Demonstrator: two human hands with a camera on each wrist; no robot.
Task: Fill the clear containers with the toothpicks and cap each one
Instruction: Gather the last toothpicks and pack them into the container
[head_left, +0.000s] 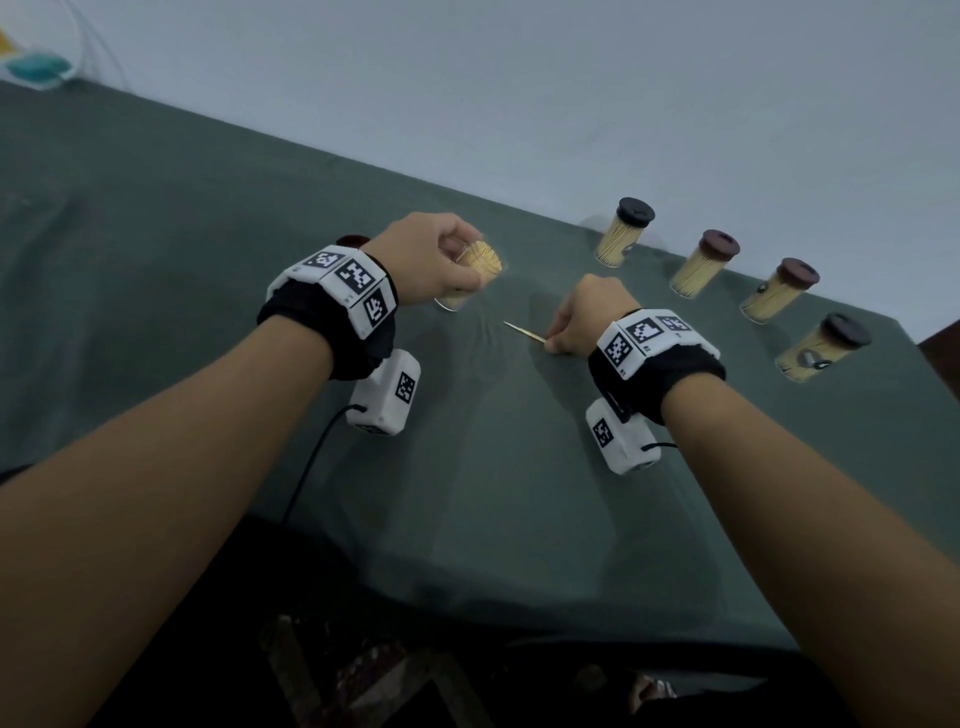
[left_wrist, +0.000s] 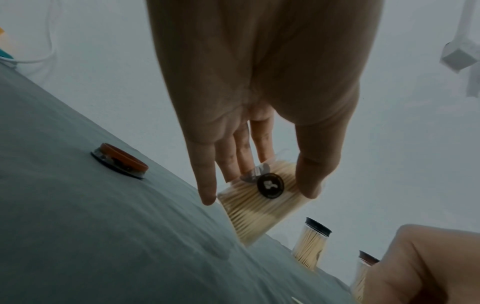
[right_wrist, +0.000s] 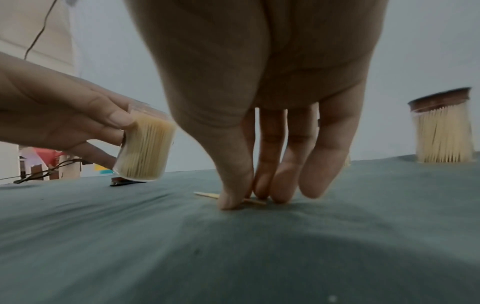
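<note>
Toothpicks fill the open clear container (head_left: 470, 275), held tilted just above the green cloth (head_left: 208, 260) in the curled fingers of the left hand (head_left: 426, 260). Right hand (head_left: 592, 317) pinches a loose toothpick (head_left: 524, 332) lying on the cloth. Four capped containers (head_left: 701, 265) stand along the far edge; a loose cap (left_wrist: 119, 160) lies apart.

dim, flat bluish light | soft shadows on cloth | wide-angle edge warp | wrist views motion-blurred

A green-clothed table (head_left: 156, 218) bears four capped containers (head_left: 623, 231), a toothpick (head_left: 524, 331), one cap (left_wrist: 120, 160).
</note>
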